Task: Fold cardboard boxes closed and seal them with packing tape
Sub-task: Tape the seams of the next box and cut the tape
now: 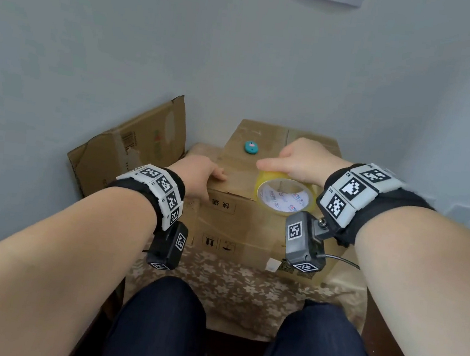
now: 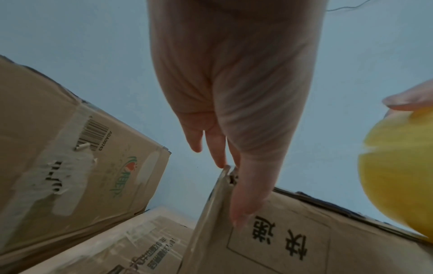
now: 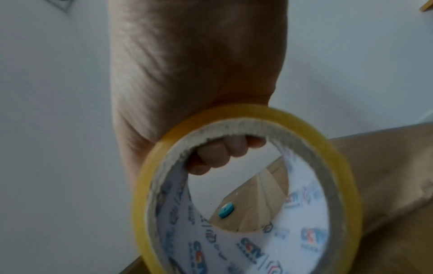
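The brown cardboard box (image 1: 245, 179) sits upright with its top flaps folded down flat, and there's printed black text and handling symbols on the near side. The yellowish tape roll (image 1: 284, 195) is up on edge at the box's near top edge, its printed white core facing us.

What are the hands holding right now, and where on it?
Right hand grips the packing tape roll at its top, fingers hooked through the core. Left hand holds nothing; it rests on the cardboard box at its near left corner.
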